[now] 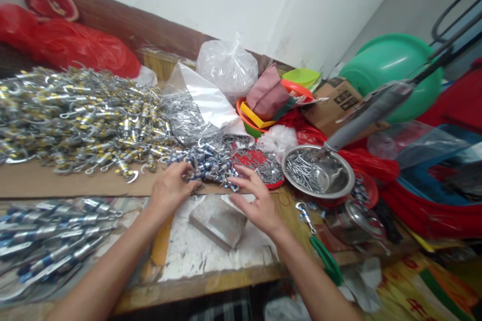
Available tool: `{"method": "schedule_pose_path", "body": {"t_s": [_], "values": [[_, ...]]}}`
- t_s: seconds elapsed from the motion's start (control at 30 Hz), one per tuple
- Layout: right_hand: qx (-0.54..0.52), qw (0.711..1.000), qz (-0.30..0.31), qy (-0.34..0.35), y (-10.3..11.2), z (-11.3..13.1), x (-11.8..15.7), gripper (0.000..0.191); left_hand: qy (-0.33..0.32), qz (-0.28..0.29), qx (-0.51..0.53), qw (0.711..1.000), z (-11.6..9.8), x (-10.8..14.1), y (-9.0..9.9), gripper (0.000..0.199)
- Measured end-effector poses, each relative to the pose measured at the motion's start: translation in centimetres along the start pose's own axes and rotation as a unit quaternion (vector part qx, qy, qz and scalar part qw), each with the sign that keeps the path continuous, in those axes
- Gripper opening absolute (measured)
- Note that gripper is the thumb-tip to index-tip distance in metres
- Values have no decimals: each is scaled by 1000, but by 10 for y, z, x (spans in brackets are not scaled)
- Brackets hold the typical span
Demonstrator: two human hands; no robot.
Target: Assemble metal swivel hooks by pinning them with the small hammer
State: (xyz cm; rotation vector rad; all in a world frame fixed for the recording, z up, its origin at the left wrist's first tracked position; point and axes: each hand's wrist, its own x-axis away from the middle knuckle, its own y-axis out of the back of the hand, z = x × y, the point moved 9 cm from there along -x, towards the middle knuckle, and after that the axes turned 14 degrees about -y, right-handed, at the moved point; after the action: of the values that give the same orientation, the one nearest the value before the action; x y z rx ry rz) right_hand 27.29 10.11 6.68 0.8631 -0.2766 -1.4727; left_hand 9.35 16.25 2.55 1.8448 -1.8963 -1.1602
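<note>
A heap of small silver-and-blue metal fittings [211, 163] lies in front of both hands. My left hand [169, 186] rests at the heap's left edge, fingers curved and thumb apart from them, touching or nearly touching the fittings. Its other fingers are partly hidden. On the opposite side, my right hand [256, 198] has its fingers spread, with fingertips at the heap's right edge. Between my wrists sits a worn grey metal block [218, 220] on a stained white sheet [181, 256]. Neither hand visibly holds anything.
Silver-and-yellow hooked fittings [83, 120] pile up at left; longer blue-banded ones [56, 235] lie nearer. A steel bowl [348, 180] of pins and a red tray [280, 183] of small parts stand right. One fitting [307, 218] and a green-handled tool [327, 261] lie near the edge.
</note>
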Motion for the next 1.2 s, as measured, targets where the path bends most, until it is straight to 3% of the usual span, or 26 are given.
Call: {"method": "schedule_pose_path", "body": {"t_s": [0.07, 0.1, 0.17, 0.27, 0.4, 0.53, 0.57, 0.63, 0.67, 0.7, 0.8, 0.9, 0.97, 1.07, 1.2], "values": [[34, 996, 76, -27, -13, 4, 32, 66, -1, 15, -23, 1000, 0, 2, -2, 33], [64, 994, 89, -29, -20, 5, 45, 73, 1, 19, -35, 999, 0, 2, -3, 35], [124, 989, 68, -32, -32, 3, 60, 68, 8, 19, -62, 998, 0, 1, -3, 42], [165, 986, -5, -32, -43, -1, 59, 50, 18, 12, -95, 995, 0, -3, -4, 50], [161, 986, -25, -25, -48, 1, 53, 49, 20, 5, -76, 997, 5, -7, -10, 40], [90, 994, 48, -27, -39, 1, 49, 76, 0, -38, -43, 998, 5, -7, -5, 37], [70, 996, 54, -31, -31, -3, 43, 75, -11, -47, -35, 998, 2, -7, -2, 36], [73, 995, 8, -67, -4, -24, 21, 48, -33, -61, -17, 997, -6, -6, 6, 35], [105, 988, -57, -102, 16, -40, 7, 32, -45, -64, -7, 997, -12, -5, 10, 36], [166, 971, -89, -150, 29, -60, -8, 30, -58, -63, 4, 996, -18, -4, 15, 36], [213, 956, -65, -189, 39, -105, -47, 26, -112, -33, 39, 992, -43, 5, 21, 33], [232, 950, -40, -205, 32, -129, -67, 14, -145, 40, 90, 985, -63, 25, 12, 33], [238, 946, -42, -215, 29, -134, -71, 14, -110, 62, 119, 985, -63, 40, 4, 36], [226, 947, -62, -220, 34, -129, -71, 13, -37, 66, 147, 986, -56, 58, -6, 24], [168, 958, -98, -210, 45, -105, -62, 18, 32, 10, 214, 976, -47, 68, -6, 16]]}}
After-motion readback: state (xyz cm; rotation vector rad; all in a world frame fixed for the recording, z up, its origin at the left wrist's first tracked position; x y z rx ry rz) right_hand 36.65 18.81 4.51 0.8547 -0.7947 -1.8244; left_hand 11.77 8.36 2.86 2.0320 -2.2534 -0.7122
